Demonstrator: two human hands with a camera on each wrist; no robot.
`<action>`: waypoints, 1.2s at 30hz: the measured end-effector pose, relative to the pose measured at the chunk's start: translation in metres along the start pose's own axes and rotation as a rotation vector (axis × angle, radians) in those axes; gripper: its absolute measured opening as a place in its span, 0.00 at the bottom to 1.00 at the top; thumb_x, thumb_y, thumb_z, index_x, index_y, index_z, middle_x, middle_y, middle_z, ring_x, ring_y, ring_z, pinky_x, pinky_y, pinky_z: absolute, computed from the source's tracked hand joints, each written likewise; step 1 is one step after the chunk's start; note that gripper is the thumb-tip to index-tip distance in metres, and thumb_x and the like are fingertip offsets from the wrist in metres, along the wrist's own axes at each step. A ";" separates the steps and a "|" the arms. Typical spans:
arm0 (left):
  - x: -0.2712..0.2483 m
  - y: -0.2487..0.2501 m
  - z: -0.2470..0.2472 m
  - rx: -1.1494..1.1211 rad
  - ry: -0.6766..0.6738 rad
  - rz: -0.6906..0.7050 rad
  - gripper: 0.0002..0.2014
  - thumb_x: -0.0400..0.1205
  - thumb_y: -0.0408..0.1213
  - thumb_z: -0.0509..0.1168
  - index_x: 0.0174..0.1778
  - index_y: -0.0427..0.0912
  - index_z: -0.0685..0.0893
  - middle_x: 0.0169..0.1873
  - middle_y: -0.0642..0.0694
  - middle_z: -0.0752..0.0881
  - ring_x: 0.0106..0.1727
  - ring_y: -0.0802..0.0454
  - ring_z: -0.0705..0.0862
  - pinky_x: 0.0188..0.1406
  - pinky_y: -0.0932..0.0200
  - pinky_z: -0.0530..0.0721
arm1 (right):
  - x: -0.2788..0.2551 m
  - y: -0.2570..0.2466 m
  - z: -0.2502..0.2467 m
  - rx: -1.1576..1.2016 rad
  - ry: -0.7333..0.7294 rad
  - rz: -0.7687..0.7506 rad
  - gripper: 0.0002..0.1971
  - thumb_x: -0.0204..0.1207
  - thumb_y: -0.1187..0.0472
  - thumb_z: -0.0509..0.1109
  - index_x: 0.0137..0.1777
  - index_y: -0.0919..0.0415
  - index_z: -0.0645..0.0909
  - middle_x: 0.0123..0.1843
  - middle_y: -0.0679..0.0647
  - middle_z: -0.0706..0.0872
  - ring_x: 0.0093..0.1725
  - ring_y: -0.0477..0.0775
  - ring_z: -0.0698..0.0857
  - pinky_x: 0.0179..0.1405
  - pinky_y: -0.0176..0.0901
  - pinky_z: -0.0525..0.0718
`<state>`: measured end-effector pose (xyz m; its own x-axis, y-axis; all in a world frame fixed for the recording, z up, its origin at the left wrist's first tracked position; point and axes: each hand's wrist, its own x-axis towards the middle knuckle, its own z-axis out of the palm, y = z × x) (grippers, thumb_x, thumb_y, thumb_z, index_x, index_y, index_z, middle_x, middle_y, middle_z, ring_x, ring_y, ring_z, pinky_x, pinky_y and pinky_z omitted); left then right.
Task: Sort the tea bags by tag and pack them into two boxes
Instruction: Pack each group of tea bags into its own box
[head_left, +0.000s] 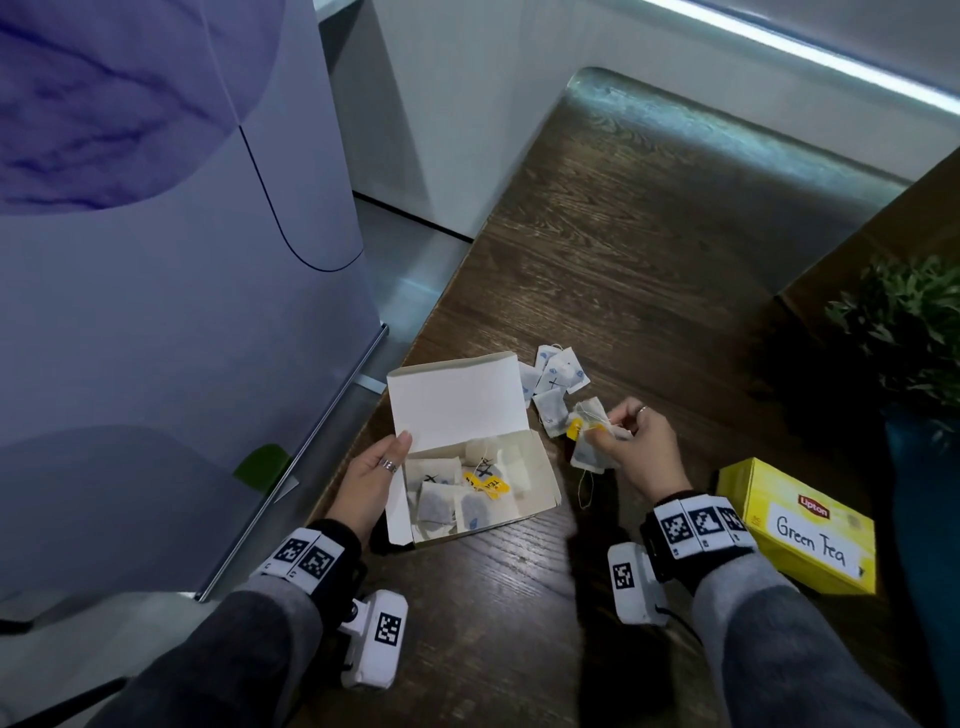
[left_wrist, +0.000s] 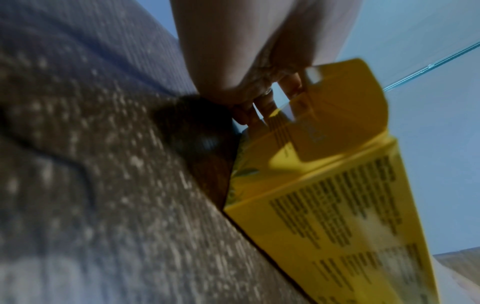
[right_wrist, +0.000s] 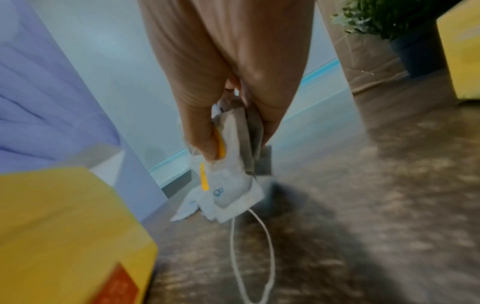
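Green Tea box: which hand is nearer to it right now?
Right. The right hand, pinching tea bags, is just left of and beyond the Green Tea box; the left hand holds the left side of the open box, farther away.

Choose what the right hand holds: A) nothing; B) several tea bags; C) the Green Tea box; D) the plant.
B: the right hand pinches a bunch of tea bags, while the Green Tea box lies apart to its right and the left hand holds the open box.
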<state>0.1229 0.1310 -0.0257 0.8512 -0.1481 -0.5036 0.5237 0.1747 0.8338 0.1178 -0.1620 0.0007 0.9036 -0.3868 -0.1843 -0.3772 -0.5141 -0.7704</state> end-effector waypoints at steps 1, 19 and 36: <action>0.000 0.000 0.000 0.002 0.001 0.000 0.11 0.84 0.41 0.59 0.47 0.42 0.86 0.50 0.39 0.89 0.52 0.42 0.86 0.62 0.40 0.79 | -0.005 -0.007 -0.002 0.014 -0.015 -0.040 0.15 0.66 0.68 0.77 0.31 0.54 0.73 0.32 0.48 0.81 0.33 0.46 0.78 0.32 0.37 0.74; -0.001 -0.001 0.001 0.009 0.000 0.015 0.11 0.85 0.40 0.58 0.49 0.41 0.85 0.51 0.39 0.89 0.52 0.41 0.86 0.61 0.43 0.80 | -0.049 -0.072 0.044 -0.446 -0.473 -0.367 0.20 0.72 0.61 0.73 0.63 0.57 0.75 0.60 0.52 0.78 0.59 0.50 0.78 0.59 0.38 0.76; -0.004 0.002 0.001 -0.016 -0.039 0.012 0.12 0.84 0.41 0.58 0.51 0.39 0.84 0.48 0.39 0.89 0.46 0.44 0.87 0.48 0.51 0.85 | -0.065 -0.081 0.062 -1.029 -0.352 -0.844 0.16 0.56 0.56 0.79 0.46 0.47 0.86 0.54 0.50 0.80 0.51 0.55 0.79 0.45 0.53 0.79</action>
<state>0.1203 0.1304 -0.0221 0.8556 -0.1835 -0.4841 0.5142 0.1926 0.8358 0.1020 -0.0474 0.0372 0.8768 0.4558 -0.1530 0.4666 -0.8834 0.0422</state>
